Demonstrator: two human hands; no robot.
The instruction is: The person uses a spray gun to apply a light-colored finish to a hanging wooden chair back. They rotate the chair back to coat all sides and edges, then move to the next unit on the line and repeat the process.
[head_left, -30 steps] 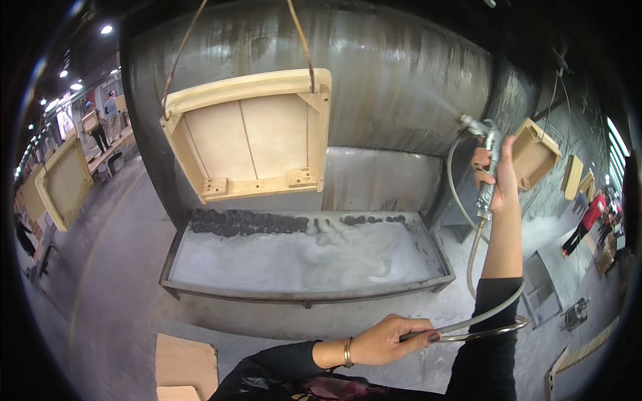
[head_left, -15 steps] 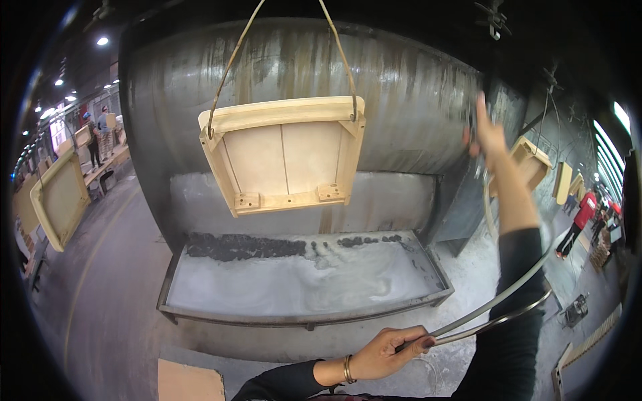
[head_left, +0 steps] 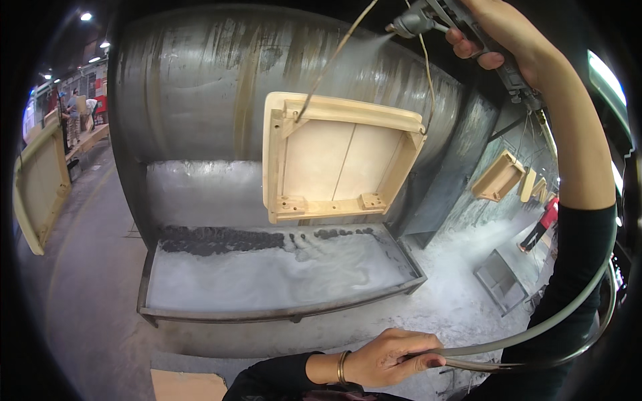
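Note:
My right hand (head_left: 511,43), raised at the upper right, is wrapped around a metal spray gun (head_left: 418,21). A pale mist (head_left: 361,57) leaves its nozzle toward the left, above a hanging wooden frame with a panel (head_left: 341,164). Two cords (head_left: 334,57) hold this pale piece up; it hangs tilted, its recessed side and corner blocks showing. Low in the middle, my left hand (head_left: 394,357) is closed around two hoses (head_left: 528,342), one grey-green and one shiny. They curve up along my right arm.
Behind the piece stands a streaked metal spray booth wall (head_left: 200,100), with a shallow trough (head_left: 221,314) of whitish liquid below. Other wooden pieces (head_left: 498,175) hang at the right, another frame (head_left: 43,187) at the left. A person in red (head_left: 542,224) stands farther off.
My right hand has swung up and nearer with the spray gun, and mist now shows. The hanging piece appears farther right and turned. My left hand keeps its grip on the hoses.

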